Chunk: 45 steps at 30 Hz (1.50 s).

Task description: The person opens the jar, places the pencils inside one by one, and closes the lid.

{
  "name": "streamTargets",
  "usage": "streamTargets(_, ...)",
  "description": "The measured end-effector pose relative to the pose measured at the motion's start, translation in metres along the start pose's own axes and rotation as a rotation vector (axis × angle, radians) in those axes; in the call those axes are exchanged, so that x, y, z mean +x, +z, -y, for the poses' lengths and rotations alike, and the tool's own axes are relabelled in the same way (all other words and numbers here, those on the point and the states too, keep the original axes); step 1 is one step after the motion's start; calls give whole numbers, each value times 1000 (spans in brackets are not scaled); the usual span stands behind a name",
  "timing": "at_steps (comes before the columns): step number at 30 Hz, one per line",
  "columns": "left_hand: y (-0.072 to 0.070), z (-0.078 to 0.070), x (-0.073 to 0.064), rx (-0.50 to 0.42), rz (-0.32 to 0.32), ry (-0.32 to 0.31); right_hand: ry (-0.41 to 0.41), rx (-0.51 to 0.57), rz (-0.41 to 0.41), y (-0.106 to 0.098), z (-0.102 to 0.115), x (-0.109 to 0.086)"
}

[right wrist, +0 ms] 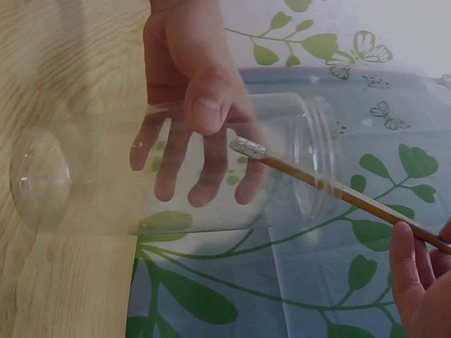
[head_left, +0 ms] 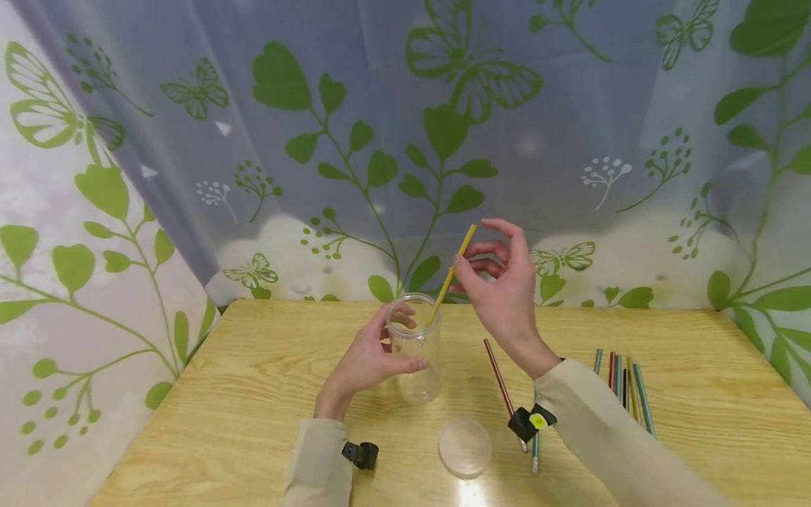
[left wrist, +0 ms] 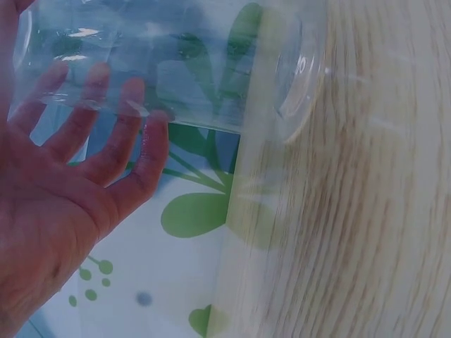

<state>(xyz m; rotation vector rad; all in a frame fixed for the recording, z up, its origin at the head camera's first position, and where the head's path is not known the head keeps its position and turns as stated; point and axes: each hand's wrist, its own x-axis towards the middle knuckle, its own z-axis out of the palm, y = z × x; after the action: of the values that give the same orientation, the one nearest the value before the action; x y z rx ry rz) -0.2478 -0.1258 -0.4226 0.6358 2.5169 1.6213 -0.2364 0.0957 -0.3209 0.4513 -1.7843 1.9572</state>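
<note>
Gripping clear jar (head_left: pixel 422 348) w/ L hand (head_left: pixel 367 359); pinching yellow pencil (head_left: pixel 444 290) w/ R hand (head_left: pixel 503 289), w/ eraser end (right wrist: pixel 248 148) inside jar. Prob. mid-insertion; next, likely: lower pencil & let go.

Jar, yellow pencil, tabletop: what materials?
Jar: clear, glossy plastic, possibly glass; the left hand shows through its wall.
Yellow pencil: probably painted wood, given its even colour; the silvery collar looks like metal.
Tabletop: wood or laminate, slight sheen; grain and glare show.
</note>
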Motion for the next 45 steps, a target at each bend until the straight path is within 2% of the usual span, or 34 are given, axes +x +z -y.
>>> streamTargets(9, -1, -2, 0, -7, -4, 11, -47, -183, 158, 5, -15, 2)
streamTargets(16, -1, -3, -2, -7, 9, 7, -72, -269, 319, 5, -22, -5)
streamTargets(24, 0, 0, 0, -19, 16, 14, -38, -330, 478, 2, -26, -8)
streamTargets(30, -1, -1, 0, -19, 18, 11, -34, -415, 582, 0, -28, -9)
streamTargets(38, -1, -1, -1, -13, 18, 17, -7, -512, 685, -1, -26, -8)
streamTargets(45, 0, -1, -1, -18, 16, 16, -3, -541, 696, 1, -24, -8)
